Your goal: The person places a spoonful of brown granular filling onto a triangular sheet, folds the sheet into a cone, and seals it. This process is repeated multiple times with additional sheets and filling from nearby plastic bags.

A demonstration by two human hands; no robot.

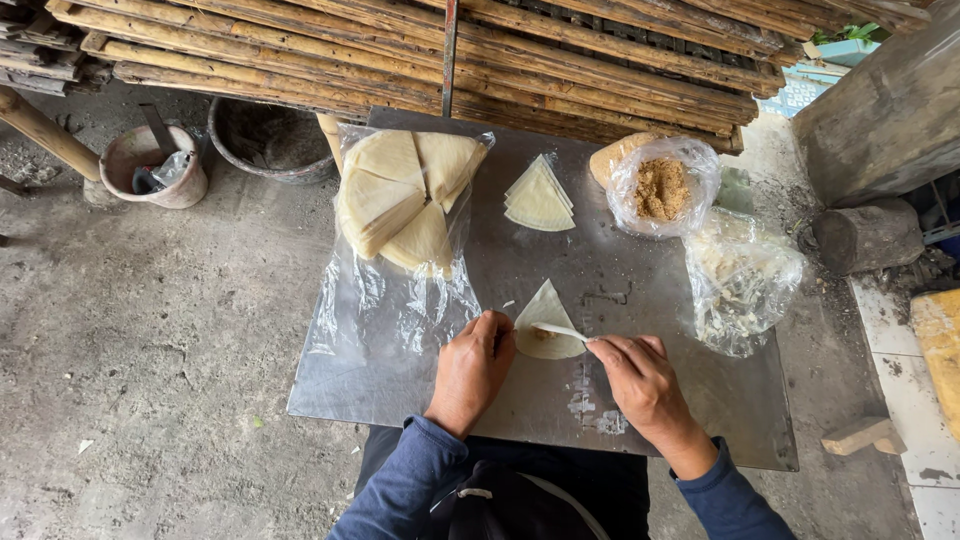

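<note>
A pale wedge-shaped wrapper (545,312) lies on the metal sheet (620,290) in front of me, with a little brownish filling on it. My left hand (472,368) rests on the sheet with its fingertips pressing the wrapper's left edge. My right hand (640,380) pinches a thin white spoon or stick (560,331) whose tip lies across the wrapper. Both sleeves are dark blue.
An opened clear bag (380,290) holds stacked wrapper wedges (400,195). A small pile of wedges (539,198) lies mid-sheet. Bags of brown crumbs (662,187) and pale shreds (740,280) sit right. Bamboo poles (400,50), a bucket (155,165) and basin (270,140) stand behind.
</note>
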